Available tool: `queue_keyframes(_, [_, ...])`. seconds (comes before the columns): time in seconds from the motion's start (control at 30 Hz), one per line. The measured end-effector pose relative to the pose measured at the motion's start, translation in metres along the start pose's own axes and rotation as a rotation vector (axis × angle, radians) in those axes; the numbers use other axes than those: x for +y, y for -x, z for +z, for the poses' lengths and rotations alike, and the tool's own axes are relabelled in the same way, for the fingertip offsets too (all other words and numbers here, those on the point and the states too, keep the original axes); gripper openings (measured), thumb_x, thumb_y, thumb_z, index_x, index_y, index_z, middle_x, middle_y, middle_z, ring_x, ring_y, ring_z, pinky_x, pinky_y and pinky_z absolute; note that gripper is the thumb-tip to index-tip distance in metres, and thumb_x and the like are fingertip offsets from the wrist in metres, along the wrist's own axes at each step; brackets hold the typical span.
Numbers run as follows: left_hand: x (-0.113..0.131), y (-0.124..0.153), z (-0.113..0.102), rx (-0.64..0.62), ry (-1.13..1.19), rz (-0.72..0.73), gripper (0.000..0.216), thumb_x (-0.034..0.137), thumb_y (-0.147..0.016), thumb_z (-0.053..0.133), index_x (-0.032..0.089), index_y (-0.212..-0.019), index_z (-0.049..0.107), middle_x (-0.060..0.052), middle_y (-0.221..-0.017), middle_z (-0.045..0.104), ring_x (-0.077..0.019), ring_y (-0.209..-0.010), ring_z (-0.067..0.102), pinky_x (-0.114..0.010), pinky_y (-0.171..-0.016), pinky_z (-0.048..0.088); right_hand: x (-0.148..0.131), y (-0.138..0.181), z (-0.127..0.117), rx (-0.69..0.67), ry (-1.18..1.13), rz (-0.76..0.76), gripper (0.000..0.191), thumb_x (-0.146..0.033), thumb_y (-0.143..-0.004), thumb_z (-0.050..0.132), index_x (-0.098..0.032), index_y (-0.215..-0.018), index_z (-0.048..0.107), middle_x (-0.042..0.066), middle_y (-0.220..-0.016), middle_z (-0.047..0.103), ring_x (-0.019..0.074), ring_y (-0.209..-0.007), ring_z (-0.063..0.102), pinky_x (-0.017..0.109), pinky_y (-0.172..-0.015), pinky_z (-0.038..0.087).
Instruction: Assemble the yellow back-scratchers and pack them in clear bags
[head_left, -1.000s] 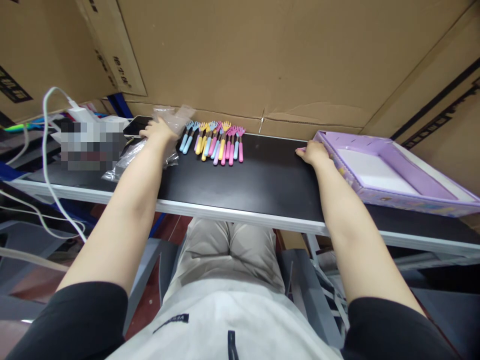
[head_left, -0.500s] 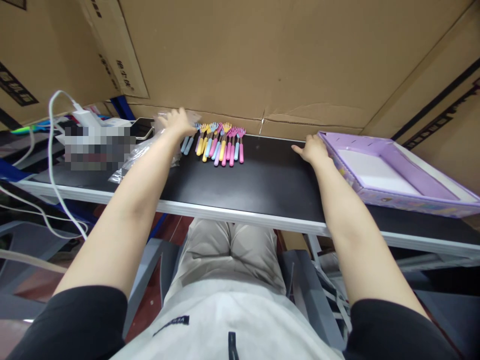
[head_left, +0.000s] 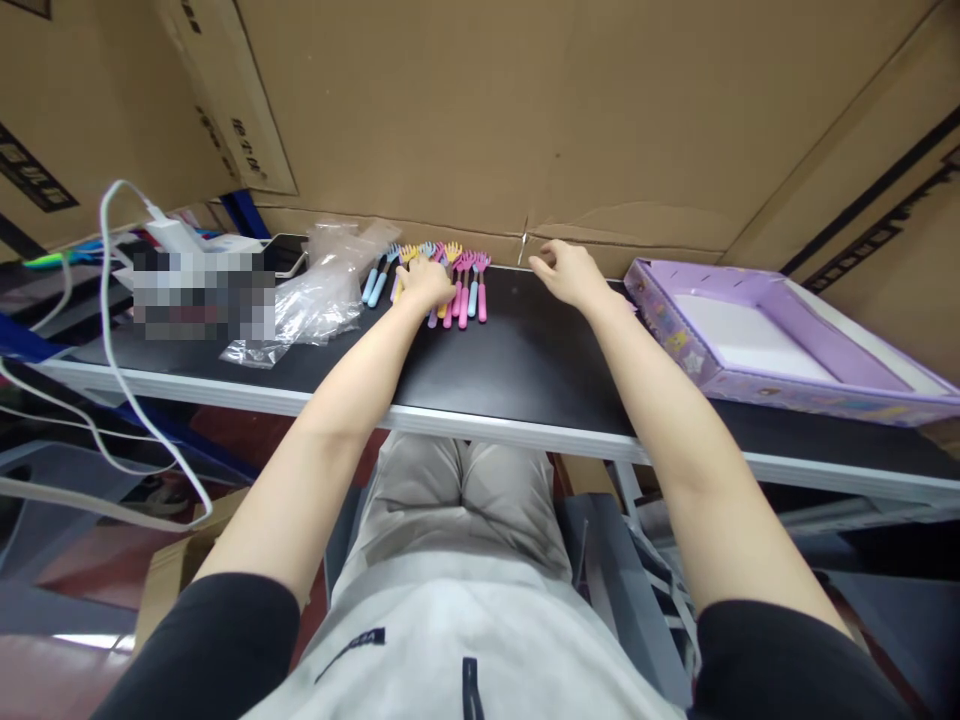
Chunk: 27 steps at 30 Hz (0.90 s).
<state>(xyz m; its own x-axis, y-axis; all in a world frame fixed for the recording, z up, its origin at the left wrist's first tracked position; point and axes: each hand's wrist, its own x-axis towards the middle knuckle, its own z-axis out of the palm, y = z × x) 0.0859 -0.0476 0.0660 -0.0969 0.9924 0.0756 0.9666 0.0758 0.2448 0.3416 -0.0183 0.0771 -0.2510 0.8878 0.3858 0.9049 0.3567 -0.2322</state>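
Small claw-headed sticks [head_left: 482, 290], like mini back scratchers, lie side by side on the black table with pink, blue, yellow and purple handles. My left hand [head_left: 425, 283] rests palm down over the left-middle part of the row, covering several of them. Its fingers look spread over the sticks, with the tips partly hidden. To the right of the row, my right hand [head_left: 568, 273] hovers near the back edge of the table, thumb and fingers apart and nothing in it. Two blue-handled sticks [head_left: 377, 285] lie at the row's left end.
Clear plastic bags [head_left: 319, 290] lie crumpled left of the row. An open purple box [head_left: 810, 395] stands at the right. A phone [head_left: 285, 254] and a white cable [head_left: 112, 330] are at the left. Cardboard [head_left: 450, 120] walls off the back of the black table [head_left: 517, 370].
My left hand has moved right, from the plastic bags onto the sticks. My right hand has come away from the purple box and shifted left.
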Motion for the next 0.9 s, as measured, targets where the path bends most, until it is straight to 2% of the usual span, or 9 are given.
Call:
queue_keyframes(0.13, [-0.006,0.005,0.008,0.043,0.010,0.018,0.072,0.042,-0.099,0.058,0.010,-0.163,0.067,-0.029,-0.179,0.051,-0.0483,-0.173,0.039,-0.068,-0.142,0.028,-0.003,0.011,0.016,-0.026,-0.019,-0.026,0.049,-0.044,-0.115,0.060,-0.016,-0.151,0.076,0.019,-0.135,0.085,0.0389,-0.135,0.077,0.051,-0.119,0.060])
queue_keyframes(0.33, [-0.008,0.006,0.009,0.086,0.018,0.033,0.065,0.032,-0.092,0.060,0.011,-0.152,0.075,-0.026,-0.167,0.064,-0.0458,-0.163,0.052,-0.064,-0.138,0.036,-0.001,0.025,0.022,-0.101,-0.006,-0.002,0.046,-0.040,-0.115,0.063,-0.013,-0.148,0.079,0.019,-0.134,0.086,0.0361,-0.134,0.080,0.047,-0.118,0.061])
queue_keyframes(0.43, [-0.010,0.006,0.007,0.093,0.000,0.027,0.059,0.030,-0.094,0.059,0.010,-0.146,0.079,-0.025,-0.155,0.074,-0.0436,-0.153,0.062,-0.057,-0.134,0.043,-0.002,0.027,0.019,-0.131,-0.010,-0.016,0.049,-0.038,-0.116,0.060,-0.009,-0.154,0.075,0.021,-0.135,0.086,0.0359,-0.134,0.080,0.047,-0.119,0.060])
queue_keyframes(0.53, [-0.012,0.009,0.000,0.077,-0.006,0.066,0.052,0.030,-0.103,0.052,0.011,-0.142,0.080,-0.023,-0.145,0.079,-0.0383,-0.145,0.068,-0.046,-0.125,0.051,-0.004,0.029,0.019,-0.160,-0.022,-0.057,0.053,-0.037,-0.116,0.060,-0.011,-0.161,0.069,0.020,-0.136,0.086,0.0355,-0.134,0.079,0.047,-0.120,0.060])
queue_keyframes(0.63, [-0.010,0.015,-0.007,0.079,0.018,0.156,0.048,0.031,-0.108,0.049,0.012,-0.139,0.080,-0.020,-0.140,0.081,-0.0342,-0.139,0.070,-0.039,-0.120,0.053,-0.004,0.029,0.021,-0.140,-0.043,-0.103,0.057,-0.039,-0.116,0.060,-0.015,-0.168,0.062,0.018,-0.142,0.084,0.0349,-0.138,0.077,0.048,-0.122,0.059])
queue_keyframes(0.8, [-0.008,0.015,-0.008,0.111,0.058,0.295,0.038,0.029,-0.108,0.057,0.015,-0.133,0.080,-0.017,-0.132,0.082,-0.0344,-0.131,0.072,-0.040,-0.114,0.053,0.003,0.024,0.028,-0.052,-0.057,-0.147,0.060,-0.033,-0.116,0.055,-0.017,-0.174,0.056,0.020,-0.164,0.071,0.0358,-0.154,0.066,0.052,-0.131,0.052])
queue_keyframes(0.9, [-0.011,0.007,-0.002,0.133,0.122,0.375,0.028,0.028,-0.105,0.064,0.020,-0.125,0.082,-0.013,-0.121,0.084,-0.0330,-0.124,0.072,-0.038,-0.107,0.053,0.010,0.020,0.033,0.013,-0.058,-0.201,0.058,-0.032,-0.116,0.051,-0.020,-0.172,0.059,0.021,-0.159,0.072,0.0380,-0.149,0.068,0.058,-0.129,0.053])
